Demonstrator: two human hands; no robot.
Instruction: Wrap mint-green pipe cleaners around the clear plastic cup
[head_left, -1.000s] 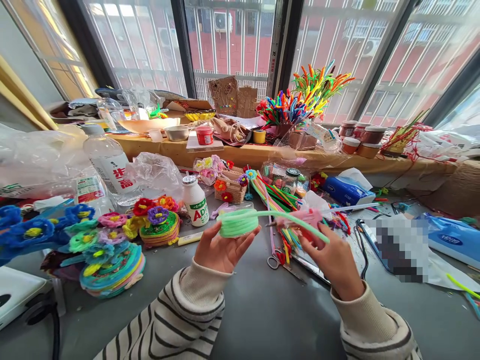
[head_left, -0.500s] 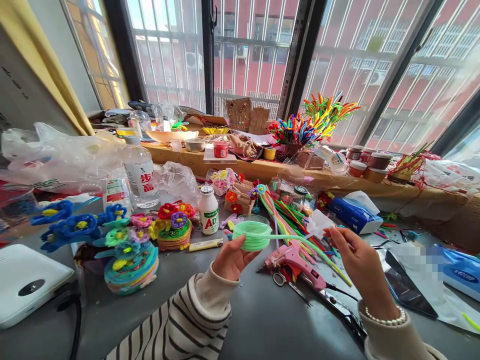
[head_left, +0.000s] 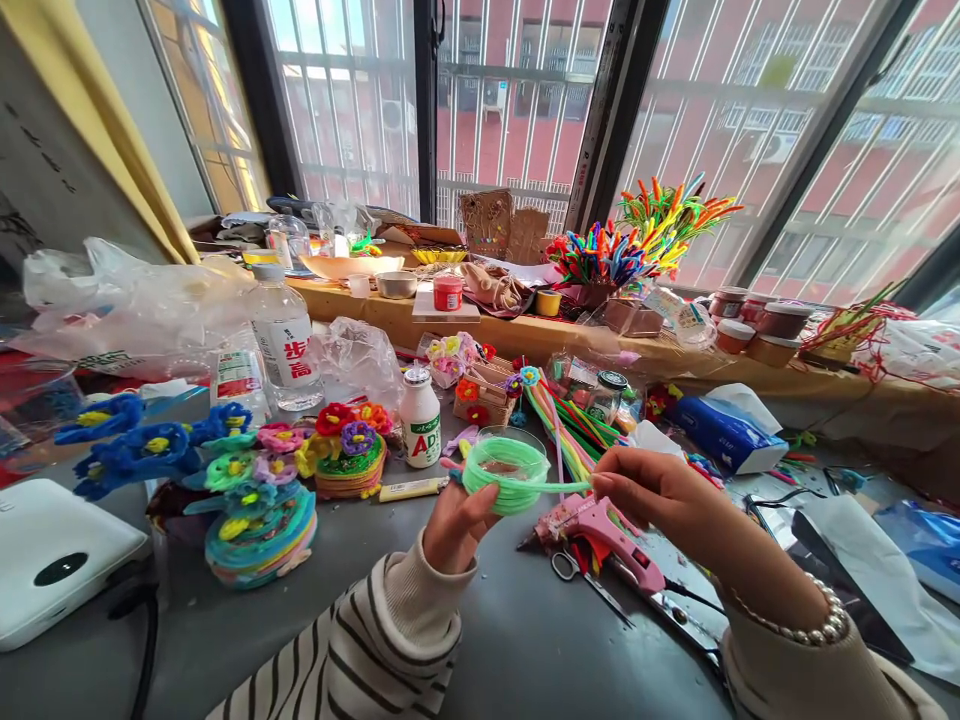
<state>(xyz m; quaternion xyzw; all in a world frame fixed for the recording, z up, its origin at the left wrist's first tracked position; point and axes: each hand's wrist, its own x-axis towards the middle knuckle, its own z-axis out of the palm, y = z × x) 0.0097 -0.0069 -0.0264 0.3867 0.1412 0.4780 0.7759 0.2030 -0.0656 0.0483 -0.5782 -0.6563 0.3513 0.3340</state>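
Observation:
My left hand (head_left: pixel 457 525) grips a small clear cup (head_left: pixel 529 441) from below and from the left, its thumb pressed on the near side. Light green pipe cleaner (head_left: pixel 504 494) is wound in several rings around the cup's wall, while the clear rim shows above them. A loose length runs straight out to the right. My right hand (head_left: pixel 660 490) pinches the end of that length between thumb and fingertips. Below and behind it lie a pink glue gun (head_left: pixel 611 540), scissors (head_left: pixel 592 585) and a bundle of loose pipe cleaners (head_left: pixel 559 425).
To the left stand pipe-cleaner flowers (head_left: pixel 161 450) and a coiled, striped pot (head_left: pixel 262 535). A white bottle (head_left: pixel 421 420) and a water bottle (head_left: pixel 285 345) are behind my left hand. Tissue packs (head_left: pixel 720 435) lie to the right, and a crowded ledge runs below the window.
My right hand has moved left toward the cup, and the loose green length between my hands is shorter. The cup now tips slightly, showing more of its inside. The view has shifted slightly.

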